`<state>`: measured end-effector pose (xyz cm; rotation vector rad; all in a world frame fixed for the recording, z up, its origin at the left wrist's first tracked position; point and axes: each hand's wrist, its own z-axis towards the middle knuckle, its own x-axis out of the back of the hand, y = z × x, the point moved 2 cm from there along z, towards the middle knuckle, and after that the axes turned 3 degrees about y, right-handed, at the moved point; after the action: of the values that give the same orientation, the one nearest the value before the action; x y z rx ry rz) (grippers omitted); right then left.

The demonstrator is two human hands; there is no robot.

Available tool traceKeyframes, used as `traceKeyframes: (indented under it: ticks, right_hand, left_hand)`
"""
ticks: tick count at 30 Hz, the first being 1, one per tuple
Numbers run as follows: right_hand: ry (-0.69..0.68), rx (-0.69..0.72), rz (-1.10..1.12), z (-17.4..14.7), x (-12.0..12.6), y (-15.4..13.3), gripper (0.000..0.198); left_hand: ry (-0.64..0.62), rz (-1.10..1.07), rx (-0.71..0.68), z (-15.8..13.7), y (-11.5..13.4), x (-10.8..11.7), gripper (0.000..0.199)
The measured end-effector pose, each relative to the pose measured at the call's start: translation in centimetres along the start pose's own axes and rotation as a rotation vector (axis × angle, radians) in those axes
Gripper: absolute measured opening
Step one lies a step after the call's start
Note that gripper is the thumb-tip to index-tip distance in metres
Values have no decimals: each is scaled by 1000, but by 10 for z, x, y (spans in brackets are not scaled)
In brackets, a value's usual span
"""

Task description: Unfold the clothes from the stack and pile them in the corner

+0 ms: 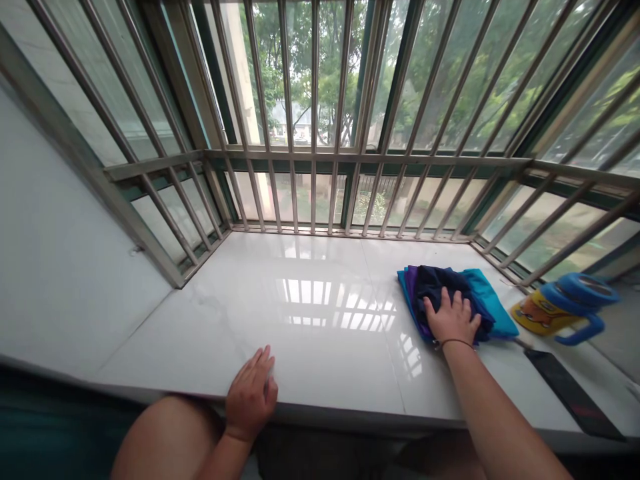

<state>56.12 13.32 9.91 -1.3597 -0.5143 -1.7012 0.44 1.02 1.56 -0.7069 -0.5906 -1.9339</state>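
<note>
A dark navy folded cloth (435, 283) lies on top of a small pile at the right of the white ledge. Under it show a purple cloth (411, 283) and a bright blue folded cloth (493, 307). My right hand (454, 320) rests flat on the navy cloth with its fingers spread, a thin band round the wrist. Near the front edge of the ledge is my left hand (253, 393). Its fingers are stretched out together, and nothing shows in it.
Right of the cloths stands a blue and yellow mug (545, 310) with a lid and handle. A flat black object (575, 393) lies nearer the front edge. Metal window bars (314, 120) enclose the glossy white ledge (320, 360). My bare knee (165, 433) is at the lower left.
</note>
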Motion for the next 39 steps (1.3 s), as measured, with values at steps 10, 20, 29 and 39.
traceKeyframes:
  ticks: [10,20,29,39]
  right_hand:
    - [-46,-23,-16,3,0,0,89]
    - [-51,-25,15,3,1,-1,85]
    - [-39,-21,20,2,1,-1,86]
    - [-31,-20,47,3,0,0,84]
  left_hand:
    - [-2,16,-7,1,1,1,46]
    - [-3,13,9,0,1,0,54]
    - [-11,-5,16,0,1,0,47]
    - [-5,18,-6,1,2,1,46]
